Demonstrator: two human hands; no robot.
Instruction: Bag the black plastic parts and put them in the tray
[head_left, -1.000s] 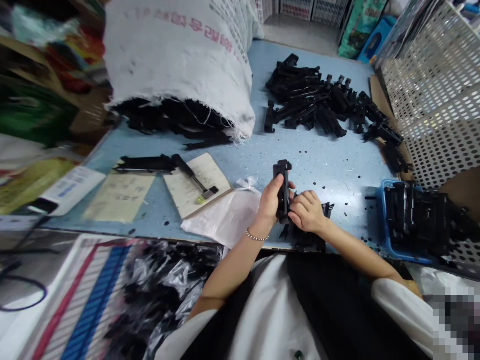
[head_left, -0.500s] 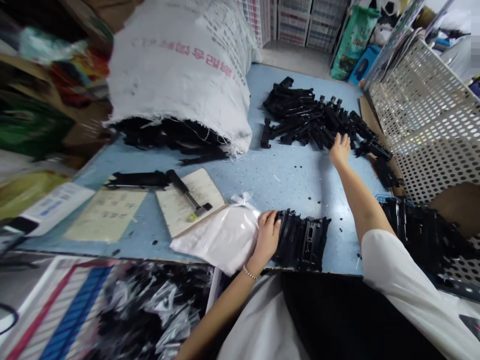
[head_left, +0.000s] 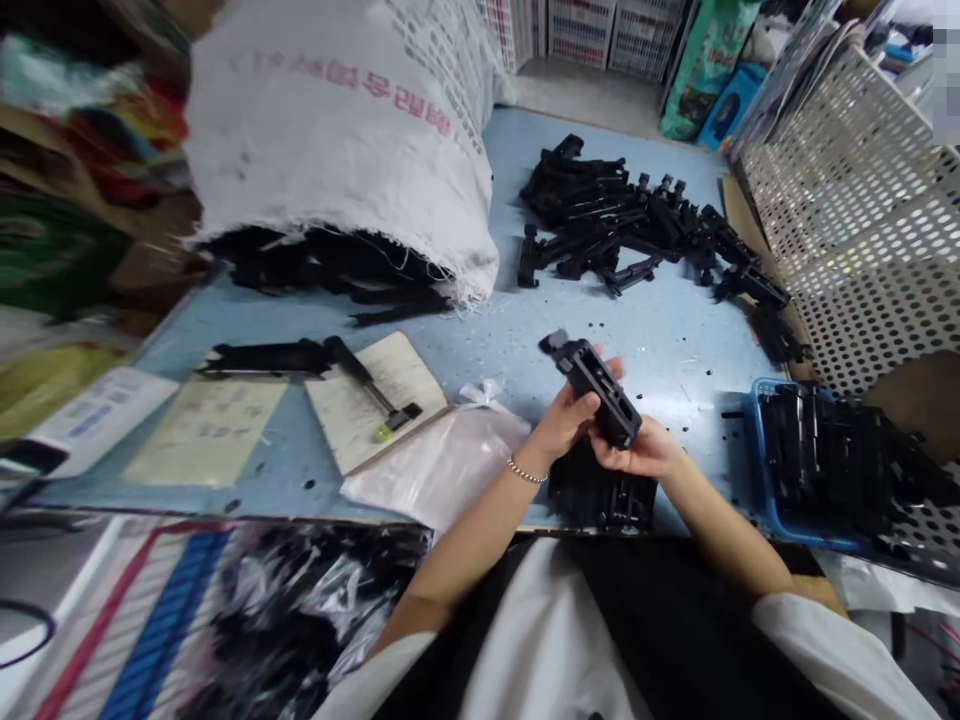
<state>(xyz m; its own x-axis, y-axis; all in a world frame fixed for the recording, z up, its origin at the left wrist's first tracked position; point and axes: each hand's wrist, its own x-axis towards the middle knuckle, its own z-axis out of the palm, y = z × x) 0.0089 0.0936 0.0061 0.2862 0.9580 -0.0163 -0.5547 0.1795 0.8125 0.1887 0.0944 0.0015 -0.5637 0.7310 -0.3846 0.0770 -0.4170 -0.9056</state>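
Note:
Both hands hold one black plastic part (head_left: 592,385) tilted above the near edge of the blue table (head_left: 660,340). My left hand (head_left: 564,420), with a bead bracelet on the wrist, grips it from the left. Under its lower end, my right hand (head_left: 643,455) cups it with fingers curled. Right below the hands a row of the same black parts (head_left: 600,495) lies side by side. A loose pile of black parts (head_left: 637,225) is spread at the far side of the table.
A big white woven sack (head_left: 345,130) spilling black parts lies at the back left. A blue basket (head_left: 757,440) of parts stands at right, beside a perforated metal rack (head_left: 862,220). A white plastic bag (head_left: 442,460), a hammer (head_left: 371,378) on cardboard and papers lie at left.
My right hand came back from the far pile with a black part. My left hand left the row of parts and took hold of that part too.

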